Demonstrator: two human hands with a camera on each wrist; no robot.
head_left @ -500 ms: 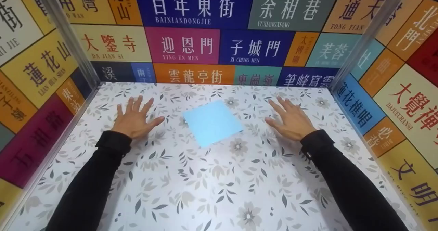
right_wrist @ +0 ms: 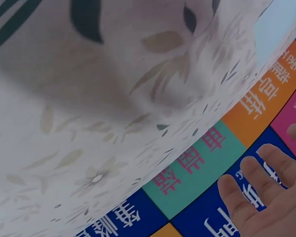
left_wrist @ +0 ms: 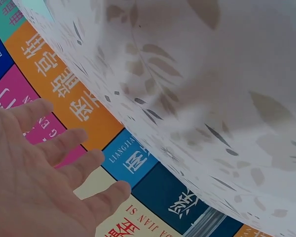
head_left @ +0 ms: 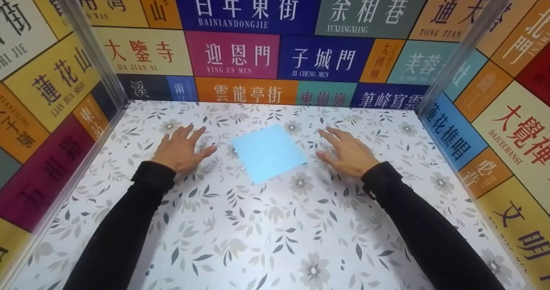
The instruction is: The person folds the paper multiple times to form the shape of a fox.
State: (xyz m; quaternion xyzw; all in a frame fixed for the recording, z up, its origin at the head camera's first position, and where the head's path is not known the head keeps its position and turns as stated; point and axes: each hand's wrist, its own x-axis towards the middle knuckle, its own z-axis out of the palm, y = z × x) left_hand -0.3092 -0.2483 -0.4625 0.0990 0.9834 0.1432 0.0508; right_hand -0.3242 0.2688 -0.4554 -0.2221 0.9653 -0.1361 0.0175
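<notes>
A light blue square of paper (head_left: 270,153) lies flat and slightly turned on the patterned tabletop, between the two hands. To its left is my left hand (head_left: 180,150), fingers spread and touching no paper. My right hand (head_left: 346,151) stands to the paper's right, fingers extended, with a small gap to the paper's edge. In the left wrist view the left hand (left_wrist: 44,168) shows loosely spread fingers with nothing held. The right wrist view shows the right hand (right_wrist: 266,187) likewise holding nothing; a part of the blue paper (right_wrist: 278,32) appears at the upper right.
The white tabletop (head_left: 240,238) carries a leaf and flower print. Colourful panels with Chinese lettering (head_left: 234,56) wall it in at the back and on both sides. Clear upright strips (head_left: 455,53) stand at the back corners.
Both hands have moved inward toward the blue paper, the right one clearly nearer to it. The paper itself keeps its place on the tabletop; the head view has shifted slightly.
</notes>
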